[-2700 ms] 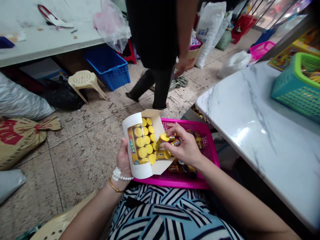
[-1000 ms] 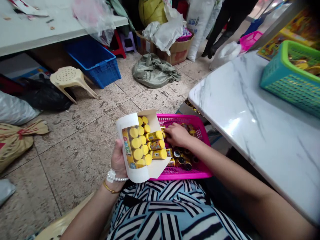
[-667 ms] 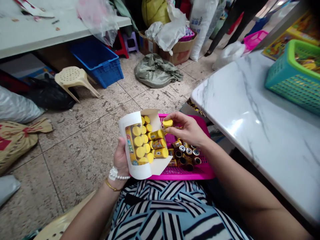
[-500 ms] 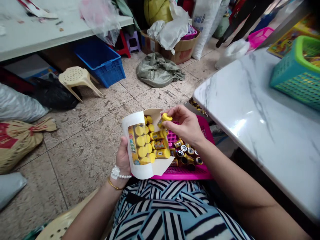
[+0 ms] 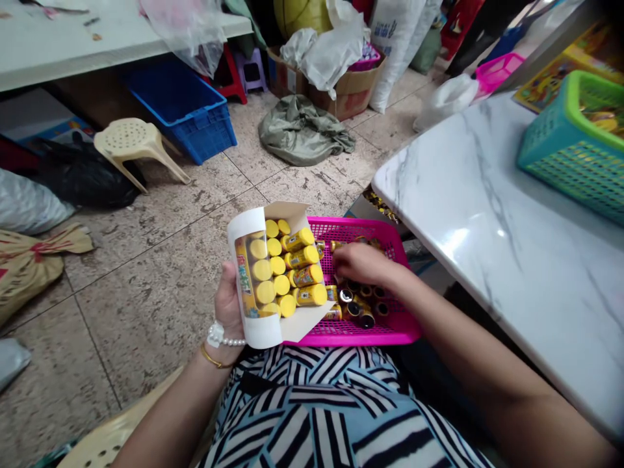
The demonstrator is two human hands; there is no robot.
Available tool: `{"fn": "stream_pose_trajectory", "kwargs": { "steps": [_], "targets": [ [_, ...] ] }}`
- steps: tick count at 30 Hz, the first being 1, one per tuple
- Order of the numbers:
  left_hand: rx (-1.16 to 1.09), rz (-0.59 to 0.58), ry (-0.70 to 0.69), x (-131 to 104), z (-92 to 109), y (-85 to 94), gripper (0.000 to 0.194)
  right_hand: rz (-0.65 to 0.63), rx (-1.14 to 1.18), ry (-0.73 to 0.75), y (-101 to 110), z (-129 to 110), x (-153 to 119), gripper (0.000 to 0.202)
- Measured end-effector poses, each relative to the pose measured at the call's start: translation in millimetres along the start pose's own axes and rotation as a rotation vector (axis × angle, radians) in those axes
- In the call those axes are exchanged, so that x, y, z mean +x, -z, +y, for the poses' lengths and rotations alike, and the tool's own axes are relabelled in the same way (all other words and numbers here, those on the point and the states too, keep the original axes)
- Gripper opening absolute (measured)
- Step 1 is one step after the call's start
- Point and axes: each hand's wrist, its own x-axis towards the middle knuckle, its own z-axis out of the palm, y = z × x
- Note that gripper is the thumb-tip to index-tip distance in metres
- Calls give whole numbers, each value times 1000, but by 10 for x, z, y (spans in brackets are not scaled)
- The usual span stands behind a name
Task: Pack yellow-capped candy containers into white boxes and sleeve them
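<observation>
My left hand (image 5: 229, 302) grips the left side of a cardboard box (image 5: 249, 273) with a clear window, its open end facing right. Rows of small yellow-capped tubs (image 5: 306, 276) fill the box, the rightmost ones lying on their sides. Under and beside it, a pink mesh basket (image 5: 370, 338) rests on my lap. My right hand (image 5: 361, 263) is down in that basket with its fingers curled among loose small tubs (image 5: 361, 309), some showing dark ends. Its fingertips are hidden, so whether it has hold of one does not show.
On the right is a marble-patterned table (image 5: 453, 195) bearing a green and teal basket (image 5: 575, 143). A cream stool (image 5: 129, 140), a blue crate (image 5: 195, 130) and a grey-green cloth sack (image 5: 305, 133) stand on the floor ahead. A white table (image 5: 112, 45) is at upper left.
My right hand has moved from the box's open end down into the pink basket. The yellow-capped tub it held now appears to lie in the box's top row.
</observation>
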Motion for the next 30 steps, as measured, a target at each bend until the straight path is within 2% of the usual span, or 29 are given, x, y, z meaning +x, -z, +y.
{"fn": "stream_pose_trajectory", "kwargs": {
  "steps": [3,6,8,12,14,17,20,23,26,30],
  "targets": [
    [14,-18,2,-5,-10,-10,60,-142,-79,47,-175,-19,0,18],
    [32,-34,21,-10,-29,29,63,-142,-123,43,-174,-50,18,16],
    [50,-18,50,-10,-33,77,64,-90,-120,20,-38,-46,31,17],
    [52,-7,98,-1,-28,164,65,86,-54,-2,327,-68,60,45],
    [33,-27,87,6,-29,176,65,144,-66,7,417,-100,101,53],
    [24,-31,53,12,-34,159,65,69,-131,-52,364,-115,208,42],
    [32,-35,31,16,-23,128,60,25,-135,-116,175,-84,334,35],
    [36,-60,24,29,0,105,59,72,-121,-178,-23,-70,446,33],
    [37,-58,-8,36,12,106,64,122,-72,-206,-132,-77,523,28],
    [46,-36,24,10,-7,148,59,234,59,-189,-21,-124,498,11]
  ]
}}
